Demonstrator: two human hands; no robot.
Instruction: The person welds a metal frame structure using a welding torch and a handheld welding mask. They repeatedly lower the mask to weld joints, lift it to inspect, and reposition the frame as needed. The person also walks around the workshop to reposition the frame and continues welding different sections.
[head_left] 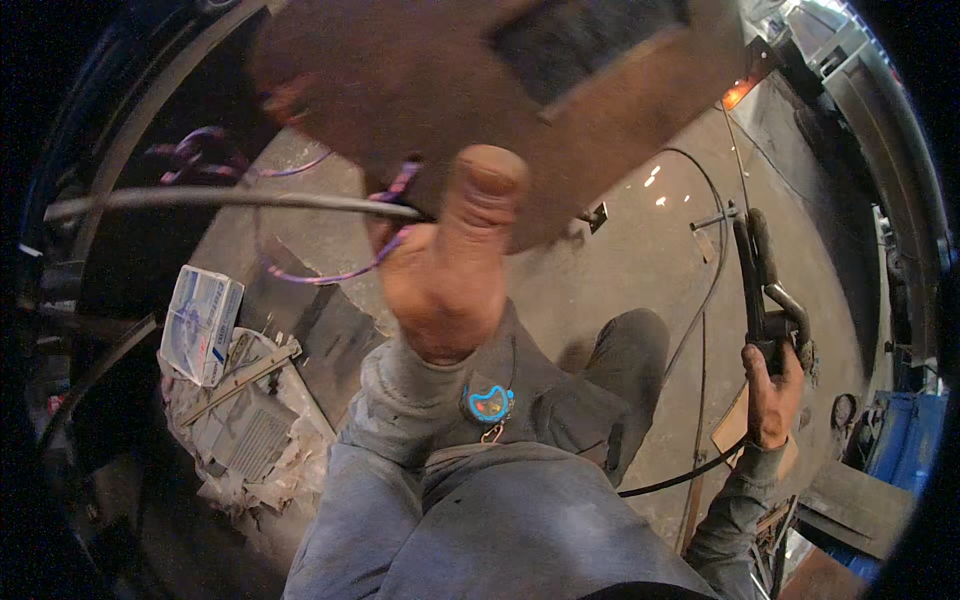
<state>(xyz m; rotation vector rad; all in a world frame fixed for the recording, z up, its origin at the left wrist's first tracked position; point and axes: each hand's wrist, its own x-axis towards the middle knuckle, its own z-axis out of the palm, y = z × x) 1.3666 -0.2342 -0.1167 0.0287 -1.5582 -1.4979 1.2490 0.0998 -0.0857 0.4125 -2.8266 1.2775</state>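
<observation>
My left hand (452,268) is raised close to the camera, thumb up, gripping the handle of a brown hand-held welding shield (400,90) with a dark window (590,40). The shield hides much of the floor behind it. A purple wire (320,272) loops from the hand. At the right, my right hand (772,400) grips a black electrode holder (757,280) that points away from me, with a thin rod (712,220) at its jaws. A black cable (680,475) runs from the holder back toward my body.
A white and blue box (202,322) lies on crumpled paper and flat metal pieces (250,420) at the left. A long grey bar (230,200) crosses from the left. A small orange glow (737,93) shows on the concrete floor (650,260). A blue crate (905,440) stands at the right.
</observation>
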